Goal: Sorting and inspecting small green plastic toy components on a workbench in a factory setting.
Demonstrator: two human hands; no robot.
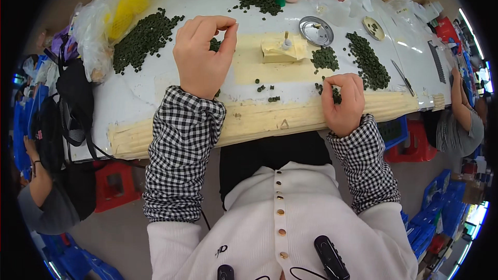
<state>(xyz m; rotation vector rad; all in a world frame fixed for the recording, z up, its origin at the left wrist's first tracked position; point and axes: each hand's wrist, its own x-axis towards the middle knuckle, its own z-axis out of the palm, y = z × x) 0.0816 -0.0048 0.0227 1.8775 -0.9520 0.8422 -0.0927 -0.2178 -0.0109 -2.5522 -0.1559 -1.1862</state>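
My left hand point(203, 54) is raised over the table, its thumb and index fingertip brought together in a pinch. Whatever they hold, if anything, is too small to make out. Some dark green pieces show through the loop of its fingers. Near the front edge my right hand point(344, 102) rests with curled fingers pressed together beside a few small dark green pieces point(336, 95); its fingertips' contents are hidden. Between the hands stands a small block wrapped in yellowish tape point(283, 51), with a short upright pin point(286, 36) on top. Several loose green pieces point(261, 88) lie in front of it.
Heaps of green pieces lie at left point(142, 41), at the back point(259, 0) and at right point(368, 59). A round metal lid point(316, 31), a shallow dish point(373, 28) and a pen-like tool point(402, 77) are there too. Tan padding point(259, 119) covers the front edge. People sit at both sides.
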